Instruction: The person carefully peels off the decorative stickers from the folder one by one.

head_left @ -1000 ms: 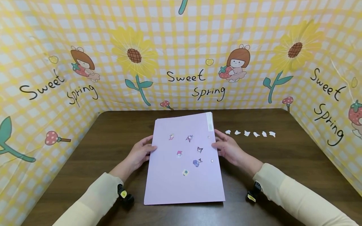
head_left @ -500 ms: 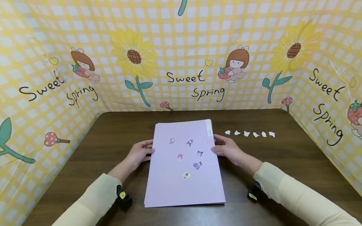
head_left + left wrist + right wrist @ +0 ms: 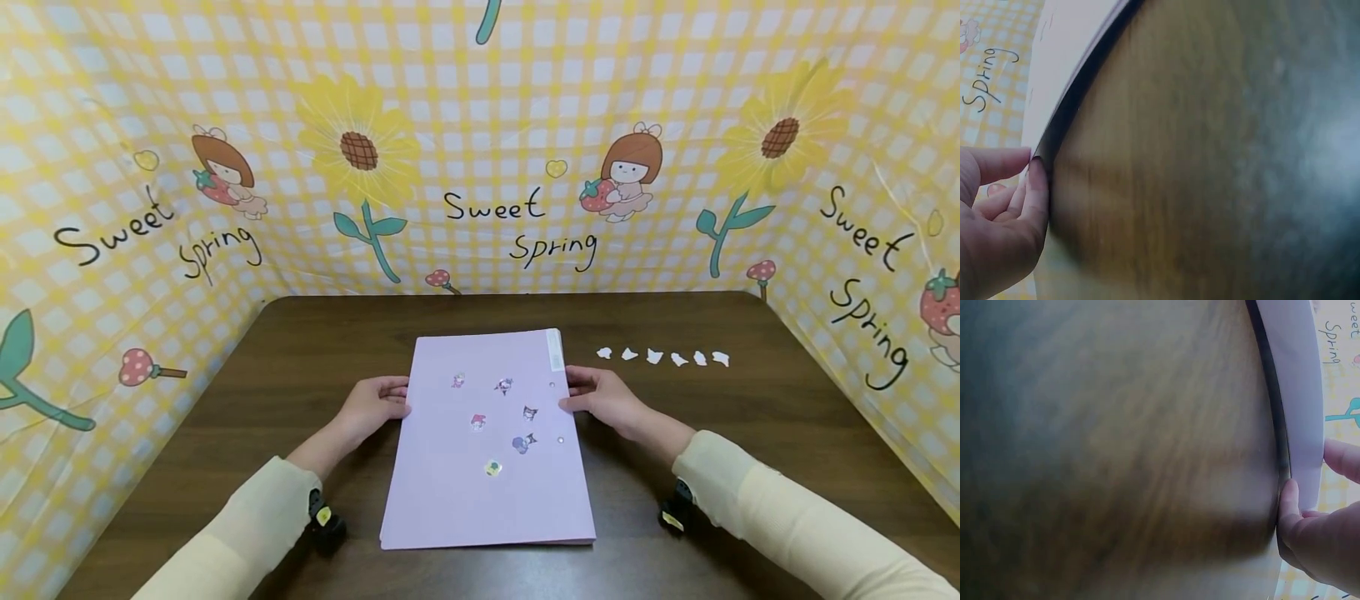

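Observation:
A lilac folder [image 3: 442, 500] with several small cartoon stickers, a pale label at its top right corner and two round snaps lies in the middle of the brown table [image 3: 300, 333]. My left hand [image 3: 371, 406] pinches its left edge, thumb on top. On the opposite side, my right hand [image 3: 607, 398] pinches the right edge in the same way, below the label. Both wrist views show the folder's edge between thumb and fingers, with a dark shadow under it. The fingertips beneath the folder are hidden in the head view.
Several torn white paper scraps [image 3: 655, 357] lie in a row to the right of the folder. Yellow checked cloth [image 3: 480, 108] with printed flowers and figures hangs around the table's back and sides.
The folder's far edge has come down and nearer to me, so it looks flatter. Both hands have lowered slightly with it, still gripping its sides. The paper scraps have not moved.

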### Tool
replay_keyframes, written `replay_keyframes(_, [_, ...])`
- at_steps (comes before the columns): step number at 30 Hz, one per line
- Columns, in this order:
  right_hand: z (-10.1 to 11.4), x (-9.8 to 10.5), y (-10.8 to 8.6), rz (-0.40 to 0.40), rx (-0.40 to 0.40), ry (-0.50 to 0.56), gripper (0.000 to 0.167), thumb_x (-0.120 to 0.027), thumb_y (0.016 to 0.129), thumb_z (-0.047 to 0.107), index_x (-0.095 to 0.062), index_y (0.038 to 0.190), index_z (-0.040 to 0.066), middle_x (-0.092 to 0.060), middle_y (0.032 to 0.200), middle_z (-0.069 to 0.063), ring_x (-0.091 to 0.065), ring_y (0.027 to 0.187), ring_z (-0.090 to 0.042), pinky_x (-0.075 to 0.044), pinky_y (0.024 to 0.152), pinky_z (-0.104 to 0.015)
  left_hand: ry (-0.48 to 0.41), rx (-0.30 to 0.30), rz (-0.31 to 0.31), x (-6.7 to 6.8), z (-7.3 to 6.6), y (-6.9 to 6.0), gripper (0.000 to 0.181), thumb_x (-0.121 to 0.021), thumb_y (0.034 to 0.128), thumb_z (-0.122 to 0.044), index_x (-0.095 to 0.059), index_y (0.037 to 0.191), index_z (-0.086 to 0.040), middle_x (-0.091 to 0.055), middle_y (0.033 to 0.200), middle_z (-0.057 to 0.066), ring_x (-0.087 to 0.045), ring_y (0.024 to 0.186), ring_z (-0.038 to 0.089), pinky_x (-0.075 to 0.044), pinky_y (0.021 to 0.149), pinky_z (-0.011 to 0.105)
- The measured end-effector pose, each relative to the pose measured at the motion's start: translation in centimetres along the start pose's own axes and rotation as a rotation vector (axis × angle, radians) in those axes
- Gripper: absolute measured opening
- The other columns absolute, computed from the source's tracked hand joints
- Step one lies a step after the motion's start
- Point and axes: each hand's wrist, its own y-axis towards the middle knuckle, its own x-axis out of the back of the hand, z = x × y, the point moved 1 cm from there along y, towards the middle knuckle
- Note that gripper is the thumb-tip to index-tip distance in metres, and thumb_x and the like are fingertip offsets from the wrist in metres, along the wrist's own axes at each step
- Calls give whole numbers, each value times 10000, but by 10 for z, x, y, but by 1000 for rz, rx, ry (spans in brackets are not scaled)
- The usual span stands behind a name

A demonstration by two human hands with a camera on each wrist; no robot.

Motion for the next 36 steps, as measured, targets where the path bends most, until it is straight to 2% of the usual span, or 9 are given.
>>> replay_keyframes(10, [-4,3,0,19,3,-7,628,-749,812,-5,-480,1374,-82,-574,1285,-229,-554,1120,-329,-484,914,-351,86,-53,83,6,1,3,598,-745,821,25,-492,1359,90,-619,1166,196,-580,1055,295,-511,814,270])
replay_keyframes(13, [-5,3,0,22,3,-10,627,-755,804,-7,-491,1369,-77,-578,1283,-221,-548,1122,-323,-482,910,-343,131,-61,96,8,-1,3,608,-762,807,14,-509,1357,70,-620,1164,177,-562,1071,303,-505,838,311])
replay_keyframes(16, [-5,3,0,24,4,-2,633,-756,798,-19,-489,1369,-79,-576,1286,-221,-546,1127,-321,-481,903,-330,193,-66,94,9,-2,4,609,-777,793,6,-532,1349,48,-622,1173,155,-535,1089,304,-475,914,374])
replay_keyframes(21, [-5,3,-1,34,1,8,642,-755,798,-23,-482,1376,-76,-567,1299,-223,-538,1143,-327,-475,908,-326,273,-92,105,9,-2,5,621,-782,792,-6,-519,1350,63,-614,1187,164,-498,1118,331,-406,995,469])
replay_keyframes(29, [-4,3,-2,31,-19,1,639,-764,803,3,-491,1377,-59,-573,1288,-211,-538,1124,-322,-473,902,-335,353,-108,148,9,-5,6,640,-779,800,-28,-487,1356,95,-595,1177,159,-480,1140,349,-363,1025,496])
replay_keyframes(36, [-3,3,-1,35,-7,-12,639,-765,800,-2,-491,1374,-66,-581,1268,-215,-542,1104,-316,-475,881,-334,419,-123,183,9,-6,8,655,-787,791,-39,-481,1350,112,-584,1151,145,-489,1125,345,-380,1011,490])
